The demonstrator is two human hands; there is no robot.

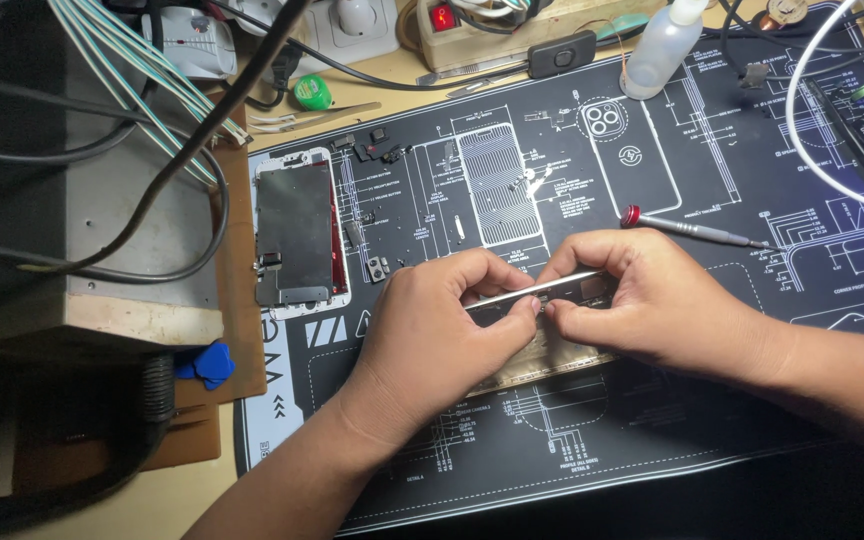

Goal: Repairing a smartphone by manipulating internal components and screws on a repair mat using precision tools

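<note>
While gripped: two hands (432, 325) (642, 300), one phone frame (552, 350)

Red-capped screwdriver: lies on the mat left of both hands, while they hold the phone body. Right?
Not quite. In the head view the red-capped screwdriver lies on the mat above the right hand, not left of both. The left hand and right hand do hold the phone body.
</note>
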